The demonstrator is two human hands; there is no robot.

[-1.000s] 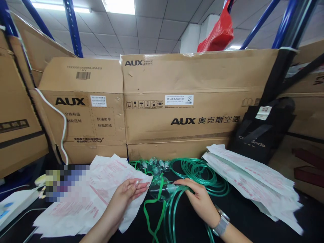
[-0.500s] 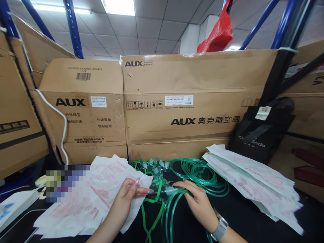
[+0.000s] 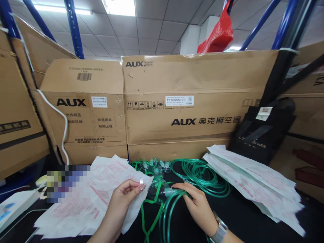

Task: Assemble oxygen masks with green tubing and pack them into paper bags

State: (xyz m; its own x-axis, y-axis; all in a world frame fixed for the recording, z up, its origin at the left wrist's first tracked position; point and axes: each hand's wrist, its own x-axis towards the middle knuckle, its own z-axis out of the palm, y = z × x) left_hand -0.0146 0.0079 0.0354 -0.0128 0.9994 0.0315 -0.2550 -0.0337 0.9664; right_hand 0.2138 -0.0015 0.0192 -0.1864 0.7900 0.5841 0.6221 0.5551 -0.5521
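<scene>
There, your left hand (image 3: pixel 124 197) pinched the top paper pouch (image 3: pixel 106 189) by its edge, while your right hand (image 3: pixel 198 204) gripped the green tubing (image 3: pixel 169 209) just beside the clear oxygen mask (image 3: pixel 158 189).

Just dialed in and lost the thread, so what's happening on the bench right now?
A person works at a dark table. The left hand pinches the edge of a white printed pouch from the left-hand stack. The right hand grips coiled green tubing joined to a clear mask. More coiled tubing and another pouch stack lie beyond.
</scene>
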